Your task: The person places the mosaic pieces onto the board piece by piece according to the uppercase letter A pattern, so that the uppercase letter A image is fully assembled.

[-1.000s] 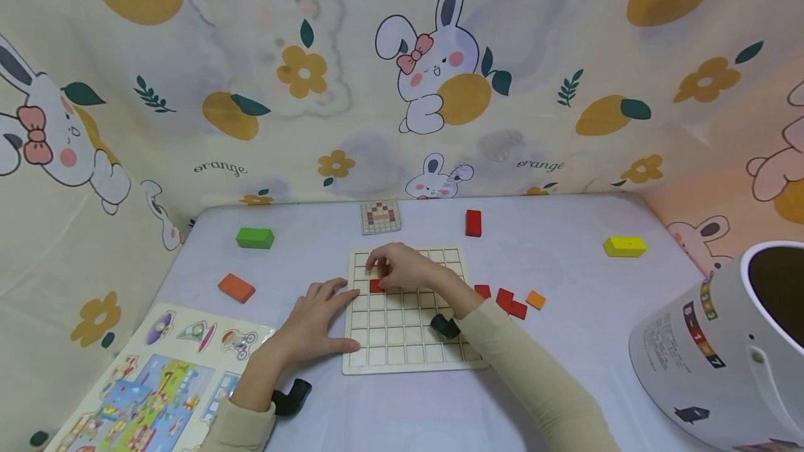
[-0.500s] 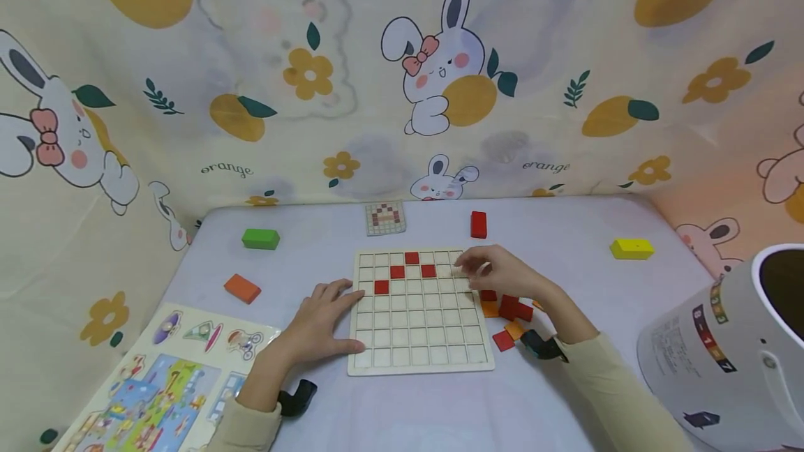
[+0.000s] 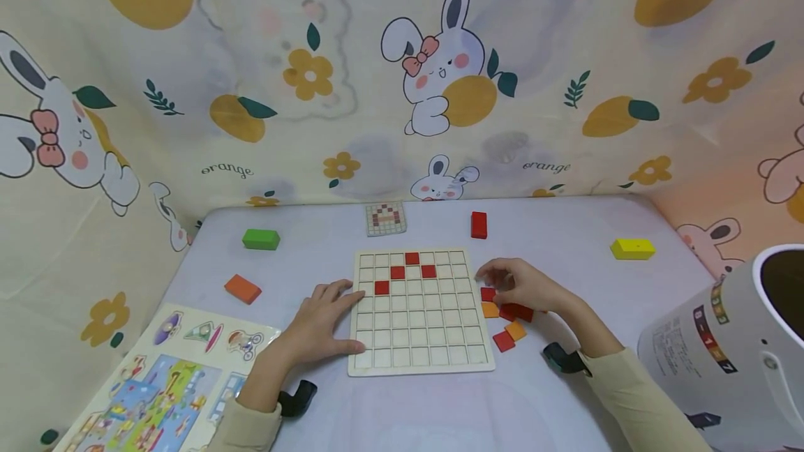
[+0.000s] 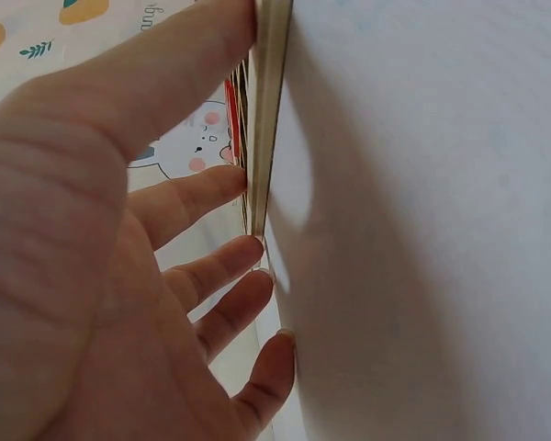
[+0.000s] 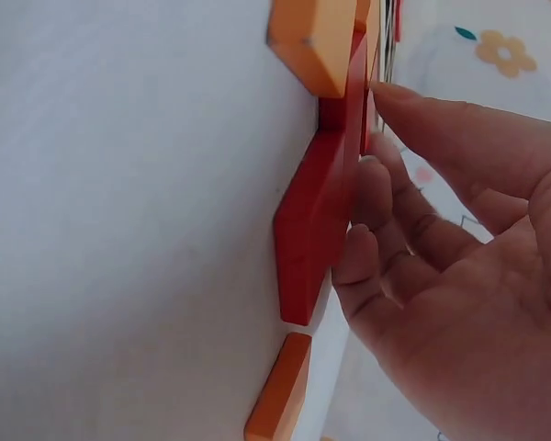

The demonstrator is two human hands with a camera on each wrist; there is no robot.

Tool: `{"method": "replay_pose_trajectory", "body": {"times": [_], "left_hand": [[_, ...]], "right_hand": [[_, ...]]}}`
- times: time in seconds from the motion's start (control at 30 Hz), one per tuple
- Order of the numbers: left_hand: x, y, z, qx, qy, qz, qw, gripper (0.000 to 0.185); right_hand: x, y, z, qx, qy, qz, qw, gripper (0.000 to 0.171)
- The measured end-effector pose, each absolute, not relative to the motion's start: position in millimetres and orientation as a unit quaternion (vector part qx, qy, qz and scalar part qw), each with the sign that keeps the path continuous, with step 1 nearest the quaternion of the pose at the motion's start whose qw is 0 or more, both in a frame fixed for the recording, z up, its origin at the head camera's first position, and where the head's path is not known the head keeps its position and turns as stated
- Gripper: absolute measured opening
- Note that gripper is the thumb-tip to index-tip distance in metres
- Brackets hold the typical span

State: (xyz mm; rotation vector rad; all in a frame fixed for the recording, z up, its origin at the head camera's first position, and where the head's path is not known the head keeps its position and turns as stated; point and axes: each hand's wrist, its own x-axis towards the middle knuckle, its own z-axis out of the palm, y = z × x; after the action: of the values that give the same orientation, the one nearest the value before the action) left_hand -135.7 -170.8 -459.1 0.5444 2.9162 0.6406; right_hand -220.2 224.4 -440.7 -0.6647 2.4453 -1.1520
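Four red tiles (image 3: 412, 258) lie in the grid board (image 3: 419, 335) | right hand (image 3: 526, 286) has moved off it to loose tiles (image 3: 504, 341) just beside its right edge – third-row tile (image 3: 382, 287), now uncovered, looks let go; fingers curled, grip cannot be told | left hand (image 3: 319, 325): fingers extended, touching left edge, gripping nothing | lower rows bare – white cloth (image 3: 618, 288) beyond loose tiles

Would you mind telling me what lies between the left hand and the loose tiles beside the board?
In the head view, the grid board, with four red tiles on it, lies between the left hand and the loose tiles.
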Motion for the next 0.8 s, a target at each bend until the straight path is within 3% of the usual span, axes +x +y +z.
{"method": "replay_pose_trajectory", "body": {"times": [0.8], "left_hand": [[-135.0, -173.1, -457.9, 0.183, 0.955, 0.226, 0.053, 0.090]], "right_hand": [[-228.7, 209.2, -423.6, -0.260, 0.854, -0.411, 0.184, 0.030]]}}
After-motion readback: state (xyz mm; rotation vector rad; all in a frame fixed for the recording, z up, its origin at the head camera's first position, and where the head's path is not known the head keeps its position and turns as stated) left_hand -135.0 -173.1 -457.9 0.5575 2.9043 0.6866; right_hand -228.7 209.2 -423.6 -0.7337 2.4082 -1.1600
